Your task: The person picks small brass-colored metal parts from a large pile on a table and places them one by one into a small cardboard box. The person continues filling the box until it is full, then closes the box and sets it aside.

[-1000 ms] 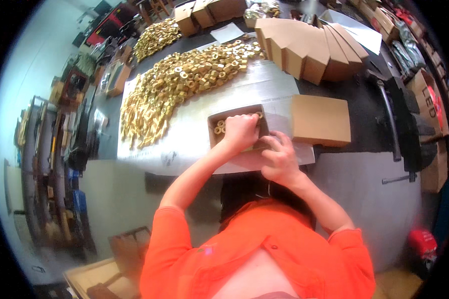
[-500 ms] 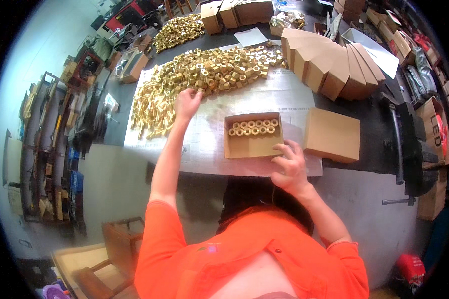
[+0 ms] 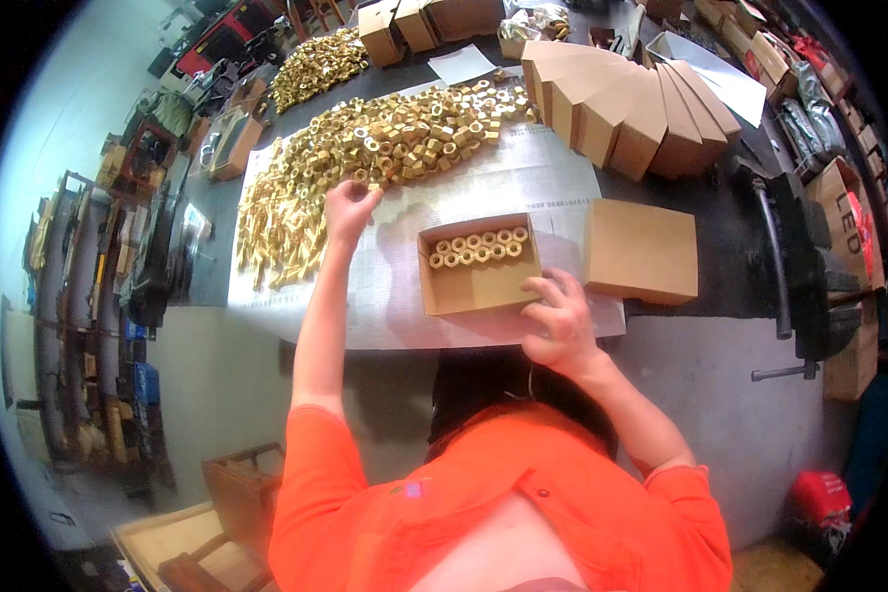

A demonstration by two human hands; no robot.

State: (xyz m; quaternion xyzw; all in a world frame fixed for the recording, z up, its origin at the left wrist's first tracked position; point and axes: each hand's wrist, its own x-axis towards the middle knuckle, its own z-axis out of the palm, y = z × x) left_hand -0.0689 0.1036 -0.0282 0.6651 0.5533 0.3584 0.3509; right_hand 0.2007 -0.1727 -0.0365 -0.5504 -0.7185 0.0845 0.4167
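Box [image 3: 479, 266], open with a row of brass nuts [image 3: 476, 249] inside, lies on the white sheet [image 3: 385, 296]; right hand [image 3: 560, 321] grips its near corner. Left hand [image 3: 350, 207] reaches the nut pile [image 3: 385, 138], fingers curled, grasp unclear. Cartons [image 3: 631, 99] stand behind.

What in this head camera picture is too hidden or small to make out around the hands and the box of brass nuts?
- Left hand, head view: its own fingers hide whether it grips a nut from the brass nut pile.
- Right hand: its palm side faces away; anything held is hidden.
- Open box: the nuts are too small to count surely.
- Closed box: contents hidden by its lid.
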